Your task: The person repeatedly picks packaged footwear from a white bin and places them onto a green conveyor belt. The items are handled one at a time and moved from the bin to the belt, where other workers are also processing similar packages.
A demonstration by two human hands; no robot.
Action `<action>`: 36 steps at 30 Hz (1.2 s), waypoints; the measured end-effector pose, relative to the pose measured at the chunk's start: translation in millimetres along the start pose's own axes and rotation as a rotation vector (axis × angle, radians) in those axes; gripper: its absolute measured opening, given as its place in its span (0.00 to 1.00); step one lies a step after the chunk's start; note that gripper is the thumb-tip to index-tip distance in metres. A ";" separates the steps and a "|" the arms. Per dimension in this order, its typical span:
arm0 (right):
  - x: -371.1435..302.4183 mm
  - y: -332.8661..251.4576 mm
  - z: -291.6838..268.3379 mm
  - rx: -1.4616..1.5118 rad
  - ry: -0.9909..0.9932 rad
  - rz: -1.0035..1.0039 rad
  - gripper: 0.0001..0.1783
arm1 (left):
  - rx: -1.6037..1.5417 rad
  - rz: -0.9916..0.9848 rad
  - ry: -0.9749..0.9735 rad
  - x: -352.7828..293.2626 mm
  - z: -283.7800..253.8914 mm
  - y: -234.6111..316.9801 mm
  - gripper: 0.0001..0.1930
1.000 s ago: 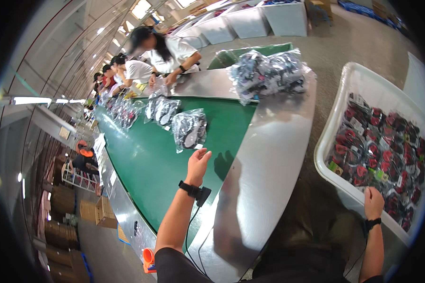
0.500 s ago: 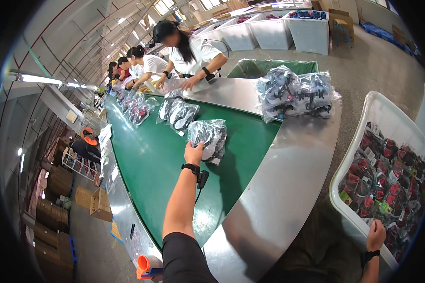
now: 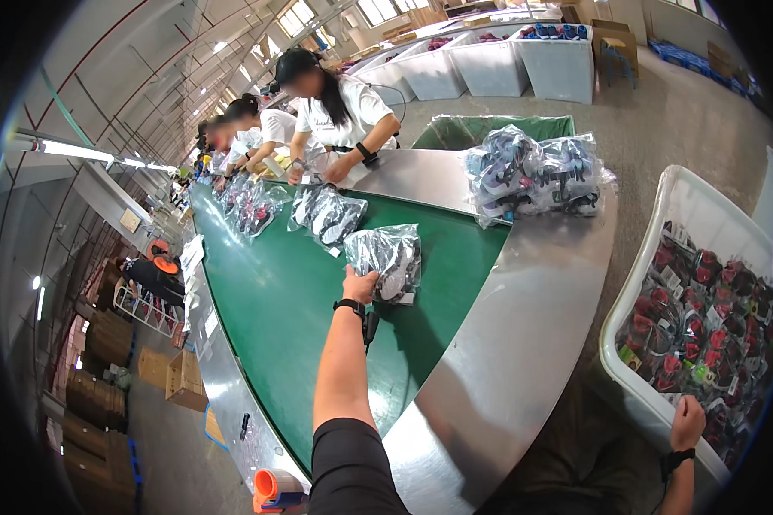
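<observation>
Using a clock centred mid-view, 12 = away from the person, biggest first.

Green flat conveyor belt (image 3: 270, 335) fills the middle and runs off toward 10. Wide silver sheet-metal surround (image 3: 524, 318) borders it from 2 round to 5; looks like a static ledge for parking stuff off the belt.

White rounded plastic tub (image 3: 691, 206) at 3-4, loaded with red-and-black shoes (image 3: 713, 322) in clear bags. High walls keep the loose heap in; standing at the person's right, it's presumably there for easy reach.

Co-worker in white T-shirt (image 3: 343, 116) at 11-12, hands at the belt's far edge.

Heap of clear bags with grey-blue shoes (image 3: 537, 176) at 2, sitting on the surround, probably so the belt can't carry it away.

Clear plastic bag of grey-and-white shoes (image 3: 391, 262) at dead centre, over the belt. Left hand (image 3: 360, 286) has it pinched at the bag's 7 o'clock corner, likely because that's the nearest edge. Can't tell if it's lifted clear.

Similar bag of dark-and-white shoes (image 3: 328, 215) lies at 10, near the held one.

Right hand (image 3: 687, 422) at 4, fingers curled by the tub's near rim, maybe for steadying; can't tell if it grips anything.

Orange open-mouthed cylinder (image 3: 270, 487) at 7, belt edge.
</observation>
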State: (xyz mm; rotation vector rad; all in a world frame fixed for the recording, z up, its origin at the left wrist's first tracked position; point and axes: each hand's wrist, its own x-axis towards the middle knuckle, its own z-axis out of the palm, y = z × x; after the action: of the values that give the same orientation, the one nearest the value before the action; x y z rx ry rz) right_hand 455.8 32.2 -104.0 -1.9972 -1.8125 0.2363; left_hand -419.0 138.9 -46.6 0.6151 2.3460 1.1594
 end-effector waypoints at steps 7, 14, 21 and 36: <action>0.0 -1.1 -0.5 -0.007 0.005 0.002 0.13 | -0.016 -0.065 -0.071 -13.0 11.0 11.4 0.52; 0.2 1.0 1.2 0.026 0.022 -0.037 0.14 | -0.172 0.048 0.103 -75.1 29.2 2.4 0.34; 2.0 -1.4 -1.3 -0.010 -0.026 -0.048 0.14 | -0.548 0.415 -0.101 -194.2 31.5 -21.3 0.36; -3.3 -14.2 -13.1 0.062 -0.002 0.000 0.16 | -0.539 0.076 -0.520 -332.1 9.1 19.4 0.46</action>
State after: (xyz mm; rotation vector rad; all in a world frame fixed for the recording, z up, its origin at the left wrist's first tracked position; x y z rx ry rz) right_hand 447.8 27.1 -86.8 -1.9559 -1.7845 0.2912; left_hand -144.5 -33.6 29.0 0.7027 1.5078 1.3894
